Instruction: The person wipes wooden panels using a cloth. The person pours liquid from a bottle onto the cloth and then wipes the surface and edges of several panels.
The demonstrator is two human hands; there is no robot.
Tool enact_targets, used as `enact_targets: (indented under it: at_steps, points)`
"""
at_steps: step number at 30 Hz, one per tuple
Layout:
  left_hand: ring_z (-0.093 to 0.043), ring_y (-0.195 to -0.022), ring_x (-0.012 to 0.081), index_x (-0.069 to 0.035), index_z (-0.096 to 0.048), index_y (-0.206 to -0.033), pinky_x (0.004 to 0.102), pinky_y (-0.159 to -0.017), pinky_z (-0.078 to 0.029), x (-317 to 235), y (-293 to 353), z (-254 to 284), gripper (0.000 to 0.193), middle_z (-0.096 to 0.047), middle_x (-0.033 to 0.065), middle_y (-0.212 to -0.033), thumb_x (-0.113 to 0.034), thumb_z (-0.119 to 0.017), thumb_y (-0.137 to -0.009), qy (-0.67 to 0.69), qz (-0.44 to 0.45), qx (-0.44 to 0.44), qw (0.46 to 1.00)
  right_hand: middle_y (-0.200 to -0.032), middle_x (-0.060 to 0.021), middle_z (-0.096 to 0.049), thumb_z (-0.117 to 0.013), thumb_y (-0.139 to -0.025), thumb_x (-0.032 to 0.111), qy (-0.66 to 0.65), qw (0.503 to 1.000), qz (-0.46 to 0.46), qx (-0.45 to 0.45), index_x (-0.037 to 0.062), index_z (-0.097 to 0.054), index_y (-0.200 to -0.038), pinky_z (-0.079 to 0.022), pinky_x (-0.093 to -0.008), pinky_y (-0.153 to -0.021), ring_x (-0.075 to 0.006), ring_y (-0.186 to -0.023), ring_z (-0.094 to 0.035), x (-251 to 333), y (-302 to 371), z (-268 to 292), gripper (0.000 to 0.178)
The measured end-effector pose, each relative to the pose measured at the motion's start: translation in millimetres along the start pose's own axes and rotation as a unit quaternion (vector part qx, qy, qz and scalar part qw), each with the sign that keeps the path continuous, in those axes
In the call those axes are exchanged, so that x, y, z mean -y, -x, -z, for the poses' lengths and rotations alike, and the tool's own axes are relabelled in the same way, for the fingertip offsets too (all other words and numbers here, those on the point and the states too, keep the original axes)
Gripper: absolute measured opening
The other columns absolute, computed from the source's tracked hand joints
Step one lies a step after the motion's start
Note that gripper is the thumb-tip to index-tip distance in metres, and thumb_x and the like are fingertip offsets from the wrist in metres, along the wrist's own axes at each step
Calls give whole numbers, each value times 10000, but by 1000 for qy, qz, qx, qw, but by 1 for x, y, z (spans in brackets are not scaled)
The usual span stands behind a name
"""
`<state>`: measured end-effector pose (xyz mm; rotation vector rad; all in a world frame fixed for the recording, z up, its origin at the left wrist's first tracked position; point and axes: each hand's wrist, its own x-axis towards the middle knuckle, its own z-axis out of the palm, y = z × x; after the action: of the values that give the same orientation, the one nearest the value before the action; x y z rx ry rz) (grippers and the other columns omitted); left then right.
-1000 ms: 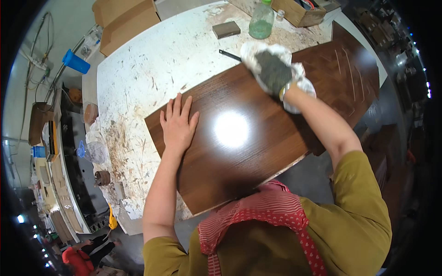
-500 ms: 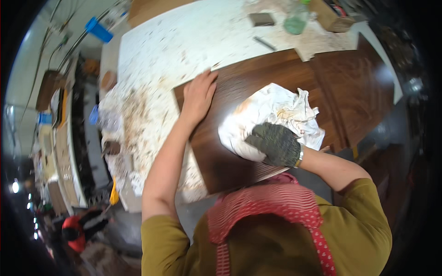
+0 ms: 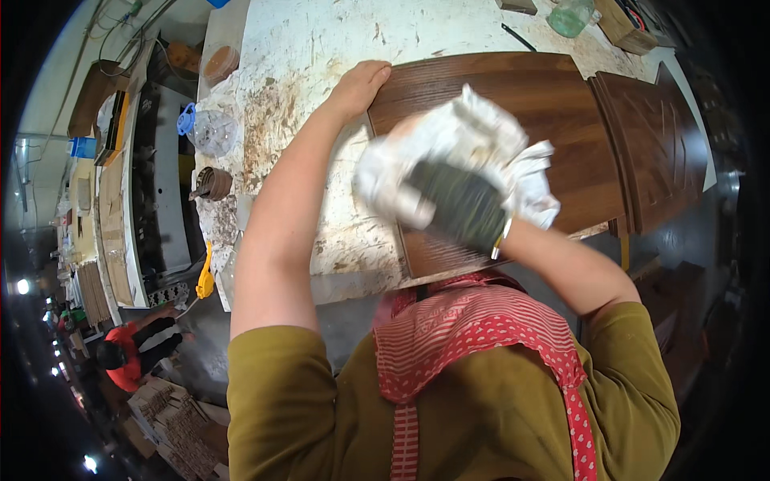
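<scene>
A dark brown wooden panel [image 3: 561,104] lies on the worktable. My bare left hand [image 3: 362,86] grips its far left corner, fingers bent at the edge. My right hand [image 3: 457,204], in a dark green-black knit glove, is closed on a crumpled white rag [image 3: 481,132] and presses it against the panel's left half. The rag has faint brownish stains and is smeared by motion, as is the glove; the rag hides part of the panel and its left edge.
More dark panels [image 3: 662,152] with carved grooves lie at the right. On the stained white table [image 3: 321,32] stand a green bottle [image 3: 571,16], a clear plastic bottle [image 3: 212,131] and a brown cup [image 3: 213,183]. A yellow tool [image 3: 205,276] hangs at the left edge. A person in red [image 3: 124,357] is at the lower left.
My left hand has gone from lying flat on the panel to holding its far left corner. My right hand has swept the rag leftward and slightly away from me. The view has shifted.
</scene>
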<state>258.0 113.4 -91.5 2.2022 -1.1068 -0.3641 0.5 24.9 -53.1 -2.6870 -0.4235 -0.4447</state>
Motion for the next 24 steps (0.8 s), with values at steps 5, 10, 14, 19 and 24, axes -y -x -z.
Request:
enact_targets:
  at_steps: [5,10,14,19,24]
  points:
    - [-481,-1185,337,-71,-538,-1252,389,-1013,-376,0,-2,-9,470,-505,163,-1289,-408,-353,-982,-30,-14,-14,999,-1077,-213,-613,-498,-839,170,183,972,-143,28,-49,-569,-1115,-476,-383,-870,-323,-966,-606,-78,-14,24,359]
    - [-494,-1167,340,-109,-541,-1253,393,-998,-390,21,1,-11,450,-496,161,-1296,-406,-337,-984,-53,-9,-20,998,-1090,-166,-611,-562,-818,194,36,976,-101,188,44,-583,-1139,-476,-479,-869,-336,-1009,-606,63,6,10,355]
    - [-494,-1164,337,-114,-539,-1252,398,-988,-397,-2,-12,-15,444,-508,160,-1283,-394,-317,-989,-64,-41,-22,997,-1044,-245,-606,-543,-829,140,266,963,-18,-30,-43,-590,-1075,-450,-460,-915,-389,-990,-581,-80,66,50,310]
    - [-513,-1127,338,-39,-552,-1170,418,-938,-430,3,-4,-8,366,-558,152,-1218,-260,-333,-977,-176,-151,-49,971,-1104,-236,-585,-496,-840,157,-30,985,-160,-58,-3,-563,-1161,-458,-454,-899,-335,-1007,-596,53,41,3,366]
    - [-369,-1315,304,-192,-487,-1310,580,-1042,-295,-32,10,1,412,-428,104,-1402,-397,-395,-964,-400,-14,-50,915,-1099,-99,-554,-461,-901,188,96,977,-139,-134,55,-462,-1271,-495,-444,-798,-221,-984,-571,2,127,9,393]
